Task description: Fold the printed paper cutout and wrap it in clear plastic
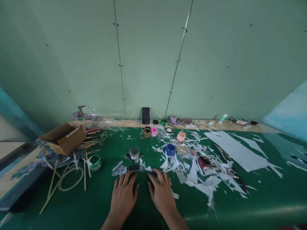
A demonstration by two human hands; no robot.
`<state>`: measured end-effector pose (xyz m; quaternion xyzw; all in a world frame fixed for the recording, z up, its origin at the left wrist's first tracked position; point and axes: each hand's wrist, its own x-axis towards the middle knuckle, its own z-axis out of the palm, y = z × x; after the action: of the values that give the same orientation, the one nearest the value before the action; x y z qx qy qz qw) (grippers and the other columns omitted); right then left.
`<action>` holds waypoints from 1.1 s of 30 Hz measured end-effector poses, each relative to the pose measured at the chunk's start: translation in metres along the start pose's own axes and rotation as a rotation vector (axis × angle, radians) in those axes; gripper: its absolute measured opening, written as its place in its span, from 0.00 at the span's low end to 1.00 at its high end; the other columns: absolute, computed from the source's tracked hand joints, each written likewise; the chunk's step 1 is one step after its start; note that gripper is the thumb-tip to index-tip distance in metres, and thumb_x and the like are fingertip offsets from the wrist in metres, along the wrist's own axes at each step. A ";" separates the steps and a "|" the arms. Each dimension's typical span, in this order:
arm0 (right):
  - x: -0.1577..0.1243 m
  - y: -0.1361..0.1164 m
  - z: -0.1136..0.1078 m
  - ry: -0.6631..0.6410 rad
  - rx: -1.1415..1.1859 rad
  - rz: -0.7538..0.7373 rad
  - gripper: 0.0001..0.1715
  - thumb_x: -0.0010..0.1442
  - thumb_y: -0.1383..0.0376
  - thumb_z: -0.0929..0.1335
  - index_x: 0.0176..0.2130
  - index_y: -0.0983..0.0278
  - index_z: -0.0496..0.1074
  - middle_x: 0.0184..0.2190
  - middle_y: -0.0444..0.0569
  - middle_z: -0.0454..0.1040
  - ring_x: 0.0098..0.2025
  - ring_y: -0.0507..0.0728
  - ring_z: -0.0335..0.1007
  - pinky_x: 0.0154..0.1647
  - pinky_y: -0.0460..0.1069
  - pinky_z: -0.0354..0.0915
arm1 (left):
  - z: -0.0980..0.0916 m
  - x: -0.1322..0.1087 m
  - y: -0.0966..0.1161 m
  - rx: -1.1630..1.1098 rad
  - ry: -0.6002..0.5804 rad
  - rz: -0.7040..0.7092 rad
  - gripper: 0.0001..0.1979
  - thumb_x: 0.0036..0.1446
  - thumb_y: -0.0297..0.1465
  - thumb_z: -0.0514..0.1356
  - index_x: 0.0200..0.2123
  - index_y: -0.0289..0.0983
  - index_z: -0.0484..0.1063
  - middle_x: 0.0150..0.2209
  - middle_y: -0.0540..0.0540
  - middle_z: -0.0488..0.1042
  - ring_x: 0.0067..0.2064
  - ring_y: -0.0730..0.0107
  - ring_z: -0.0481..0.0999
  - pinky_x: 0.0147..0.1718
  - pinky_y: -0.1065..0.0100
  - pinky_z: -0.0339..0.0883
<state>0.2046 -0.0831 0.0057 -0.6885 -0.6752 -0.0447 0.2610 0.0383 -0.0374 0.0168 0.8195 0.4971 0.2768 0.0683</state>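
Note:
My left hand [124, 195] lies palm down on the green table [144, 220], fingers stretched out and thumb apart. Its fingertips reach the near edge of a flat grey and black piece [133, 168], whose kind I cannot make out. Opposite it, my right hand [163, 193] also rests palm down, fingers extended, close to a small white paper scrap [149, 168] at the piece's right end. Neither hand appears to hold anything. Just beyond the piece stands a small clear jar [134, 153] with dark bits around its base.
White paper scraps [192, 174] cover the table to the right, among a blue paint jar [170, 149] and pliers [222, 152]. A cardboard box [69, 140], wooden sticks [54, 180] and a green paint jar [95, 163] are left. A phone [145, 115] leans against the wall.

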 end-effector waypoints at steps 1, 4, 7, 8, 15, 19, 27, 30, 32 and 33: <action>0.000 0.001 0.002 -0.009 -0.004 0.006 0.20 0.63 0.65 0.61 0.52 0.57 0.71 0.52 0.54 0.69 0.53 0.64 0.63 0.50 0.61 0.62 | 0.001 0.005 -0.005 0.034 0.011 -0.014 0.16 0.57 0.31 0.53 0.47 0.41 0.73 0.49 0.41 0.74 0.51 0.46 0.70 0.49 0.43 0.62; 0.000 0.003 0.006 -0.023 -0.026 0.037 0.22 0.63 0.64 0.61 0.54 0.57 0.69 0.53 0.53 0.69 0.55 0.65 0.62 0.52 0.62 0.62 | 0.002 0.022 -0.018 0.097 0.025 -0.036 0.17 0.58 0.32 0.53 0.49 0.40 0.72 0.50 0.40 0.73 0.52 0.45 0.69 0.50 0.43 0.61; -0.002 0.004 0.009 -0.012 -0.049 0.078 0.21 0.63 0.63 0.60 0.54 0.57 0.69 0.54 0.53 0.68 0.58 0.67 0.60 0.54 0.64 0.60 | 0.003 0.035 -0.026 0.107 0.013 -0.040 0.17 0.58 0.32 0.53 0.50 0.41 0.72 0.51 0.41 0.73 0.52 0.46 0.69 0.50 0.45 0.62; -0.002 0.004 0.009 -0.010 -0.054 0.083 0.21 0.63 0.62 0.60 0.54 0.57 0.70 0.55 0.54 0.68 0.58 0.67 0.59 0.54 0.65 0.60 | 0.003 0.037 -0.027 0.100 0.007 -0.039 0.17 0.58 0.32 0.54 0.50 0.41 0.71 0.51 0.41 0.73 0.53 0.46 0.69 0.50 0.45 0.62; -0.006 0.007 0.011 0.022 -0.066 0.070 0.21 0.63 0.62 0.61 0.53 0.59 0.70 0.57 0.57 0.64 0.61 0.68 0.55 0.56 0.65 0.58 | -0.017 0.026 -0.015 -0.023 0.008 -0.090 0.11 0.61 0.33 0.51 0.42 0.43 0.72 0.44 0.44 0.75 0.46 0.57 0.74 0.41 0.57 0.69; -0.009 0.004 0.004 0.075 -0.030 0.005 0.20 0.62 0.64 0.61 0.53 0.58 0.69 0.57 0.57 0.64 0.60 0.68 0.56 0.55 0.66 0.58 | -0.034 0.015 -0.007 -0.090 0.012 -0.072 0.10 0.63 0.36 0.50 0.35 0.44 0.71 0.36 0.46 0.74 0.38 0.62 0.75 0.33 0.64 0.70; 0.089 -0.015 0.002 -0.117 0.190 0.022 0.42 0.54 0.58 0.70 0.64 0.61 0.54 0.58 0.58 0.64 0.59 0.69 0.58 0.53 0.62 0.59 | -0.003 0.059 -0.037 0.046 0.097 -0.155 0.20 0.56 0.33 0.58 0.52 0.38 0.65 0.52 0.36 0.70 0.54 0.45 0.68 0.51 0.48 0.62; 0.123 -0.017 0.023 -0.177 0.214 -0.019 0.51 0.49 0.60 0.72 0.65 0.62 0.51 0.53 0.59 0.70 0.53 0.70 0.64 0.50 0.63 0.60 | 0.010 0.065 -0.039 0.068 0.074 -0.136 0.24 0.53 0.34 0.61 0.53 0.38 0.65 0.54 0.36 0.69 0.56 0.44 0.66 0.55 0.45 0.57; 0.131 -0.016 0.034 -0.170 0.244 -0.040 0.48 0.50 0.61 0.71 0.65 0.62 0.53 0.50 0.57 0.73 0.50 0.68 0.66 0.50 0.62 0.60 | 0.013 0.063 -0.039 0.075 0.062 -0.126 0.23 0.53 0.34 0.61 0.53 0.38 0.66 0.53 0.36 0.70 0.57 0.45 0.66 0.56 0.46 0.55; 0.131 -0.013 0.037 -0.151 0.266 -0.042 0.45 0.50 0.61 0.70 0.64 0.62 0.54 0.50 0.56 0.72 0.50 0.67 0.66 0.51 0.62 0.60 | 0.013 0.062 -0.038 0.078 0.059 -0.124 0.23 0.53 0.34 0.61 0.53 0.38 0.66 0.53 0.37 0.70 0.57 0.46 0.66 0.56 0.46 0.55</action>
<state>0.1918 0.0506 0.0317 -0.6349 -0.7070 0.0917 0.2977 0.0375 0.0369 0.0147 0.7807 0.5591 0.2764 0.0388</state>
